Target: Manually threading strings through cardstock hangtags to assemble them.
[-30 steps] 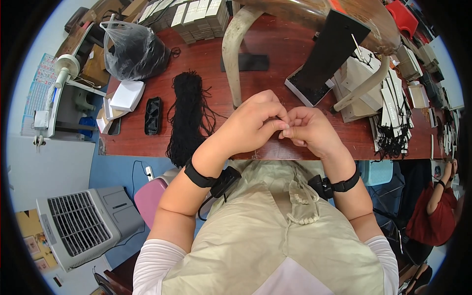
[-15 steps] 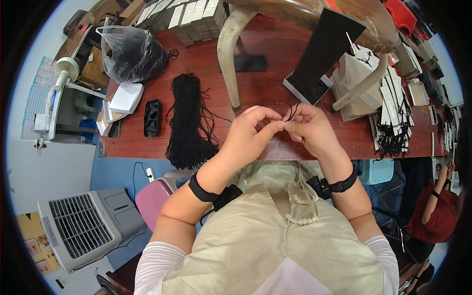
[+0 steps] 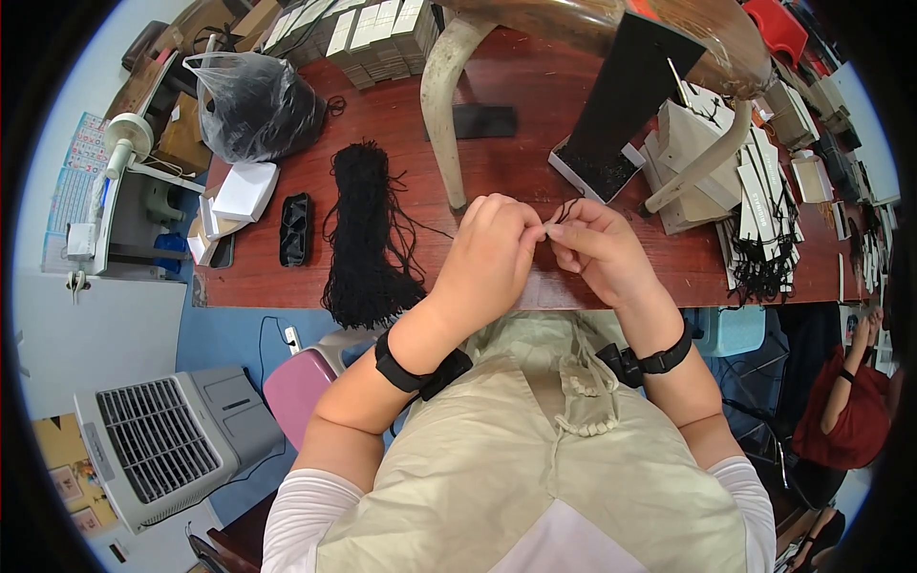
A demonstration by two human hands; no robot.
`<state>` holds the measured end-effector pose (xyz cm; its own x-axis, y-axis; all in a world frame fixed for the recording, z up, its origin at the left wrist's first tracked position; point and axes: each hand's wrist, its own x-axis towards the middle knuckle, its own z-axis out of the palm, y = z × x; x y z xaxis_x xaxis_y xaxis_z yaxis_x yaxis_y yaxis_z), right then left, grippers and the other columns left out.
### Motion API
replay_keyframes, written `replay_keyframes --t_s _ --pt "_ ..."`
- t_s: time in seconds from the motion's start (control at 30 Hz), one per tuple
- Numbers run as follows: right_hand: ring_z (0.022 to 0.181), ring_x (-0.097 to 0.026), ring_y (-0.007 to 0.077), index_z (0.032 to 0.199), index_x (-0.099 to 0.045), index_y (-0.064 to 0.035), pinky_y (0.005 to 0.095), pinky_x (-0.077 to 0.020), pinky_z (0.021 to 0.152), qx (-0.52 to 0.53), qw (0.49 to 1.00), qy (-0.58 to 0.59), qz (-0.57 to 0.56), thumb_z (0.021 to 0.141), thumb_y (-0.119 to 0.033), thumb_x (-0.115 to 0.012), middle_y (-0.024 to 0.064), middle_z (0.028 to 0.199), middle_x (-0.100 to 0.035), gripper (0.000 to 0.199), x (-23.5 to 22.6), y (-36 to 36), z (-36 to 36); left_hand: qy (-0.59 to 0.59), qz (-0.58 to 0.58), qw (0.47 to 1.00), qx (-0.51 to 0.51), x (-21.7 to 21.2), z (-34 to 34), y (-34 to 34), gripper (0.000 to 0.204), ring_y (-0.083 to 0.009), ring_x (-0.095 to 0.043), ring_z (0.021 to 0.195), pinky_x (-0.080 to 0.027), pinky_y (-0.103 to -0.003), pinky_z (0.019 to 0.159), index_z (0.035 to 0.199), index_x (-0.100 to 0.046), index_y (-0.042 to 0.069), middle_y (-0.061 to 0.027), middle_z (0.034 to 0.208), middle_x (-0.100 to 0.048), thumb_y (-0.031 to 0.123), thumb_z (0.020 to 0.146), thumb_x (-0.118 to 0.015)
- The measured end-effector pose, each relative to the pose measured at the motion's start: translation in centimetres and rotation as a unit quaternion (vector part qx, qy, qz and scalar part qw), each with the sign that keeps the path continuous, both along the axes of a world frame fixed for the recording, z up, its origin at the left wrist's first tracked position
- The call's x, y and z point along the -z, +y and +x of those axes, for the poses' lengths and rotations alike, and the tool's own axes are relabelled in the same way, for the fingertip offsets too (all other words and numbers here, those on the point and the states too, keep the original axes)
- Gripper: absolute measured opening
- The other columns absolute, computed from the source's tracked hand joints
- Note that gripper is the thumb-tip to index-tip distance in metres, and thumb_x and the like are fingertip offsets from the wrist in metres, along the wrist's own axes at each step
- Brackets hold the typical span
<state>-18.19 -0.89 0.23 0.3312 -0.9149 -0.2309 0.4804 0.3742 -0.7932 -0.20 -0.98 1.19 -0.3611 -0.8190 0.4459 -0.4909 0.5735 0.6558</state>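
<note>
Left hand and right hand meet fingertip to fingertip above red tabletop edge; both grips pinched tight on thin black cord; black cord bundle lies just left; white box farther left.

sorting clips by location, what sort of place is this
Probably a small craft or packaging workshop. A red-brown work table holds a bundle of black cords, rows of stacked small boxes and white paper bags, while both hands pinch a thin black cord.
</note>
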Motion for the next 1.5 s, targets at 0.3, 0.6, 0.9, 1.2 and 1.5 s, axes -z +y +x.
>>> replay_keyframes --t_s 0.3,0.6,0.9,1.2,1.5 --pt "0.063 -0.053 0.0107 0.079 -0.055 -0.0039 0.0221 -0.0385 0.052 0.024 0.999 -0.021 0.033 0.08 0.001 -0.067 0.0083 0.084 -0.064 0.013 0.3 -0.3 -0.2 0.004 -0.085 0.996 0.035 0.0 0.4 0.0 0.014 -0.0309 -0.054 0.081 -0.044 -0.038 0.073 0.088 -0.055 0.001 -0.012 0.086 -0.057 0.001 0.078 -0.064" --pt "0.061 -0.052 0.0096 0.08 -0.053 -0.0038 0.0217 -0.038 0.05 0.043 0.999 -0.019 -0.01 0.079 0.004 -0.067 0.0086 0.084 -0.064 0.016 0.2 -0.2 0.1 0.117 0.159 0.98 0.026 0.1 0.6 0.5 0.016 -0.0126 -0.062 0.079 -0.051 -0.024 0.071 0.099 -0.064 -0.001 -0.0081 0.094 -0.065 0.001 0.084 -0.061" --pt "0.06 -0.055 0.0092 0.082 -0.057 -0.0019 0.0213 -0.0428 0.05 0.17 0.951 0.15 -0.212 0.079 0.003 -0.066 0.0075 0.085 -0.065 0.011 0.8 0.3 1.5 0.214 0.325 0.921 0.005 0.7 0.3 0.2 0.008 -0.0021 -0.056 0.066 -0.045 -0.018 0.058 0.089 -0.066 -0.001 0.0011 0.075 -0.063 0.003 0.082 -0.066" --pt "0.082 -0.058 0.0088 0.088 -0.058 -0.0006 0.0215 -0.048 0.07 0.157 0.936 0.186 -0.255 0.079 0.008 -0.064 0.0073 0.098 -0.064 0.013 0.7 1.1 1.0 0.189 0.307 0.933 0.011 0.4 0.5 0.2 0.007 -0.0024 -0.056 0.067 -0.045 -0.018 0.057 0.09 -0.063 -0.001 0.001 0.081 -0.063 0.001 0.083 -0.064" --pt "0.088 -0.06 0.0131 0.091 -0.057 0.0017 0.0242 -0.0495 0.075 0.129 0.955 0.083 -0.254 0.08 0.012 -0.059 0.0103 0.098 -0.062 0.016 0.4 1.0 0.8 0.32 0.444 0.832 0.089 0.1 0.9 -0.8 0.017 -0.0081 -0.057 0.082 -0.044 -0.022 0.074 0.103 -0.064 -0.002 -0.0041 0.088 -0.065 0.007 0.089 -0.058"
